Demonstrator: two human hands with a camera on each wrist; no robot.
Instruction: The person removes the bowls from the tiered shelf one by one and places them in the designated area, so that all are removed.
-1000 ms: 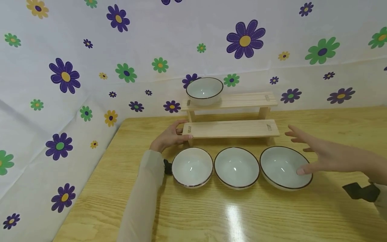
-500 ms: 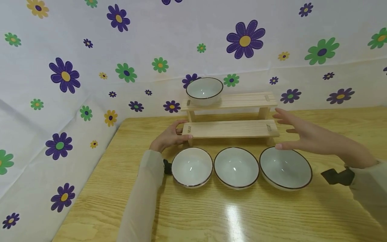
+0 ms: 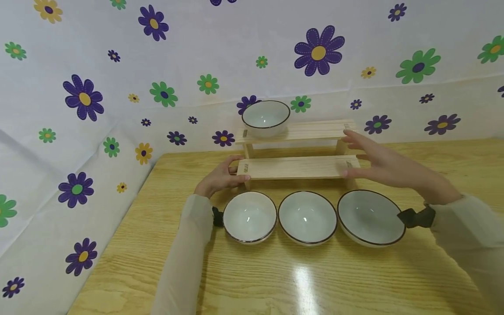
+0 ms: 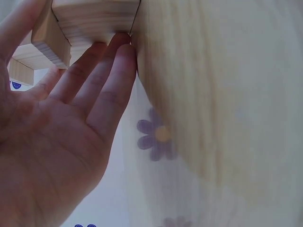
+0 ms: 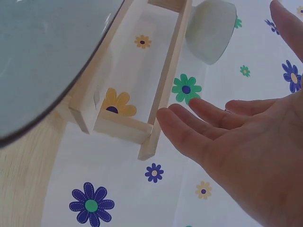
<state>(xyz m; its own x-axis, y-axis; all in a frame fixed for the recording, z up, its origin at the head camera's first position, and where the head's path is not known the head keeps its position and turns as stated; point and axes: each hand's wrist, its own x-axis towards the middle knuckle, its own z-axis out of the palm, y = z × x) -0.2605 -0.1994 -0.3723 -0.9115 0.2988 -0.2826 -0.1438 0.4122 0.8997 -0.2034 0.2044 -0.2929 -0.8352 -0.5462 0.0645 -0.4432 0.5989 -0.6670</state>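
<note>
A two-tier wooden shelf stand (image 3: 295, 168) is at the back of the table. My left hand (image 3: 220, 179) grips the left end of its lower board, thumb at the front and fingers behind; in the left wrist view, the fingers (image 4: 113, 90) reach up against the wood. My right hand (image 3: 387, 164) is at the stand's right end, fingers spread and thumb overlapping the lower board's corner. On the upper board's left end sits a white dark-rimmed bowl (image 3: 266, 116). Three similar bowls stand in a row before the stand: left (image 3: 250, 218), middle (image 3: 307, 218) and right (image 3: 370, 218).
The wooden table (image 3: 252, 280) runs up to a white cloth (image 3: 236, 39) printed with flowers, which hangs at the back and left. My right wrist's dark strap (image 3: 417, 217) overlaps the right bowl's rim in the head view.
My right hand has moved left and away from me, from over the right bowl to the stand's right end. The left hand, stand and bowls have stayed in place.
</note>
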